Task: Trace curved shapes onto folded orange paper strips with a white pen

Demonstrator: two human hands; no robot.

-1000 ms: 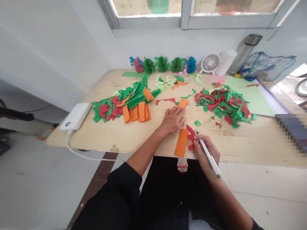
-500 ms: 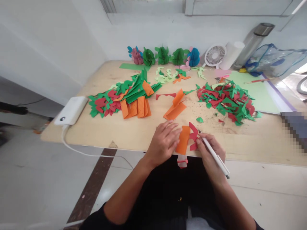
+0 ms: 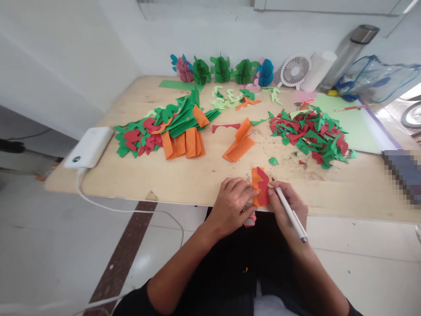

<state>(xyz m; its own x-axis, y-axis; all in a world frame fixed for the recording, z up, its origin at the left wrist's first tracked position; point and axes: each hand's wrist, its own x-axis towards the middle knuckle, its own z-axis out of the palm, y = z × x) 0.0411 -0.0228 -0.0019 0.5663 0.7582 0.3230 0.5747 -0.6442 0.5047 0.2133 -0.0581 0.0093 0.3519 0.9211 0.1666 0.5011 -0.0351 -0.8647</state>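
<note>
At the table's front edge, a cut red paper shape (image 3: 263, 186) lies over an orange paper piece (image 3: 256, 177). My left hand (image 3: 234, 204) rests on the orange paper's left side, fingers spread, fingertips touching it. A white pen (image 3: 290, 213) is held in my right hand (image 3: 289, 206), its dark tip pointing up and left beside the red shape. The fingers of that hand also touch the right edge of the red shape.
Folded orange papers (image 3: 239, 142) lie ahead of my hands. Green and red scraps (image 3: 315, 136) are heaped at the right; cut shapes (image 3: 141, 136) pile up at the left, near a white power bank (image 3: 90, 148). Paper figures (image 3: 222, 70) and a small fan (image 3: 296, 71) stand behind.
The orange paper has moved right, under the red shape, which was beside it before. My left hand has followed to the right. The whole view has shifted slightly.
</note>
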